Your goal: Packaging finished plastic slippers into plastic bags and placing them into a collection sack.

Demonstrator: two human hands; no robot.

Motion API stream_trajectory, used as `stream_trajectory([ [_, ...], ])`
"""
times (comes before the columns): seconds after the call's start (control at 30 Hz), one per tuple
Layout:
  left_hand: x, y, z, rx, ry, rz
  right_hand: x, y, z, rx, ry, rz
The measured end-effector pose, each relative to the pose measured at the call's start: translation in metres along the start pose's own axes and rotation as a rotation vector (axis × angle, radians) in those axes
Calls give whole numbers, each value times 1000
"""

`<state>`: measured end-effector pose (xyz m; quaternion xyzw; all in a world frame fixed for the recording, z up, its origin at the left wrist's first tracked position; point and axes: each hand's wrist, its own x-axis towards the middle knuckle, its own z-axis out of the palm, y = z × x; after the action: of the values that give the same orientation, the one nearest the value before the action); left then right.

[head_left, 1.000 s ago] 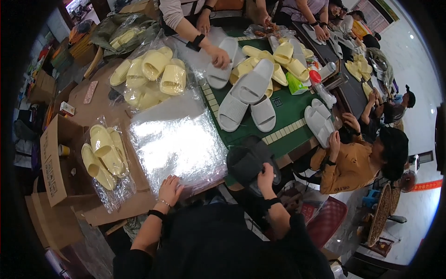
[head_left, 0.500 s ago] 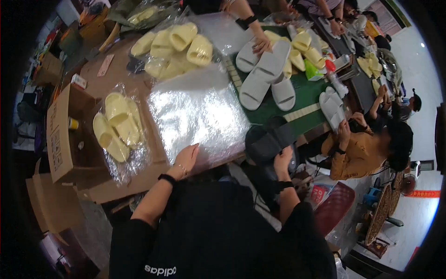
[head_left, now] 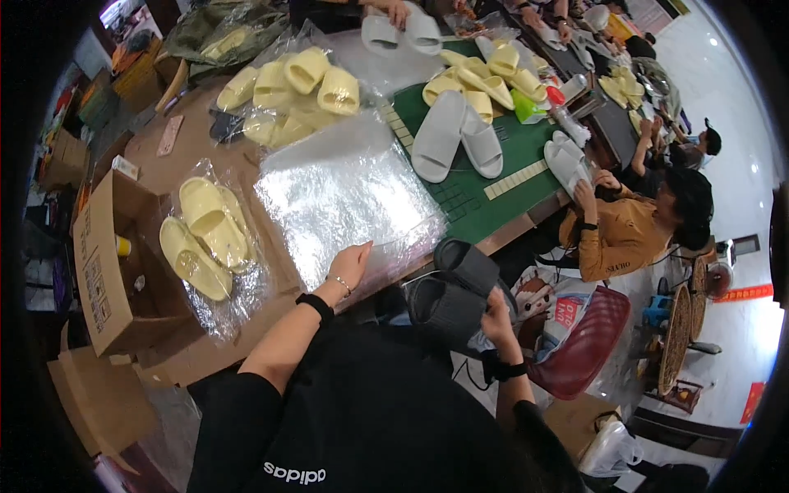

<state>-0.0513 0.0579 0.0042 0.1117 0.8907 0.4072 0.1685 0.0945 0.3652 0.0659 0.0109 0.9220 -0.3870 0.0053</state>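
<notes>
In my right hand (head_left: 496,319) is a pair of black slide slippers (head_left: 452,302), gripped at one end and held beside the table's near edge. My left hand (head_left: 349,267) rests at the near edge of a stack of clear plastic bags (head_left: 341,193); its fingers are pressed together on the bag edge, partly hidden. Left of the stack lies a bagged pair of pale yellow slippers (head_left: 215,228). More yellow slippers (head_left: 306,72) in clear plastic sit behind it. Two grey slippers (head_left: 438,135) lie on the green mat (head_left: 464,197).
An opened cardboard box (head_left: 123,255) stands at the table's left. A red chair (head_left: 596,337) with bags on it is below right. A co-worker in an orange top (head_left: 616,238) handles grey slippers (head_left: 567,160); across the table another person's hand (head_left: 398,13) holds grey slippers.
My right hand has drawn the black slippers toward me, off the mat's edge. Across the table, the other person has lifted a pair of grey slippers away. My left hand is slightly farther right.
</notes>
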Motion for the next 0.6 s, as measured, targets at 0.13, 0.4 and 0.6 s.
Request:
stream_trajectory([
  [0.13, 1, -60, 26, 451, -272, 252, -2, -33, 10, 42, 31, -10],
  [0.4, -20, -45, 18, 560, -114, 118, -30, -39, 11, -79, 17, 92],
  [0.6, -12, -53, 23, 534, -28, 164, -15, -51, 15, 6, 23, -28],
])
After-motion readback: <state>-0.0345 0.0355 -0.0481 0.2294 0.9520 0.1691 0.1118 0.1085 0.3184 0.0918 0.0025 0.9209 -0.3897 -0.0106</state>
